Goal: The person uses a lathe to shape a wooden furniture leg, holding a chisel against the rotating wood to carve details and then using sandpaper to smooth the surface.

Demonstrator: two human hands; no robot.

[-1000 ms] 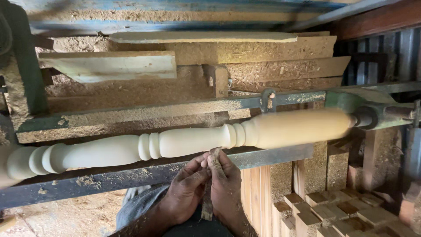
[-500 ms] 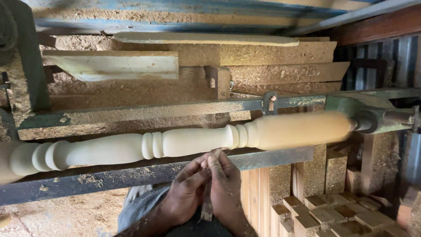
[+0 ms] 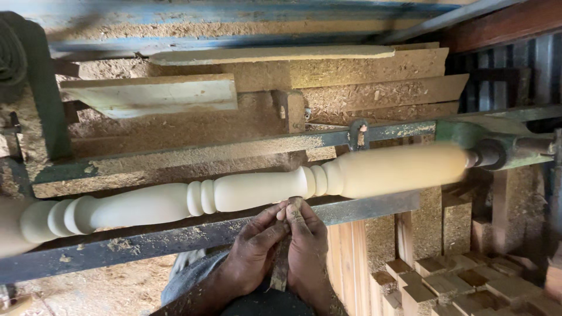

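A pale turned wooden spindle [image 3: 252, 190] with bead rings lies across a lathe, blurred as if spinning. Both my hands grip a narrow chisel [image 3: 283, 263] whose tip meets the spindle's underside near the right bead group. My left hand [image 3: 254, 248] wraps the tool from the left. On the tool's right side my right hand [image 3: 307, 248] pinches it near the tip. The tool rests on a dusty metal rail [image 3: 175, 237] that runs in front of the spindle.
The green tailstock [image 3: 497, 152] holds the spindle's right end. Sawdust-covered boards [image 3: 158, 96] and planks lie behind the lathe bed. Several small square wooden blocks [image 3: 451, 287] are stacked at lower right. Sawdust covers the floor at lower left.
My hands and the chisel have stayed at about the same spot under the right bead group. The view has shifted slightly.
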